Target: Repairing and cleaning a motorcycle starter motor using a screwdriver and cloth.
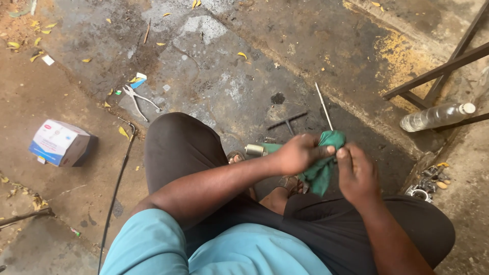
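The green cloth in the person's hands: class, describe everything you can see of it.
The green cloth is a soft, crumpled rag of plain woven-looking fabric, bunched rather than spread. The left hand grips its upper part from the left, and the right hand pinches it from the right. Its loose end hangs down between the hands, above the person's lap. A thin metal rod rises from its top.

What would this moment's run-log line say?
left hand: grips green cloth | right hand: pinches green cloth | ground: pliers, plastic bottle, cardboard box
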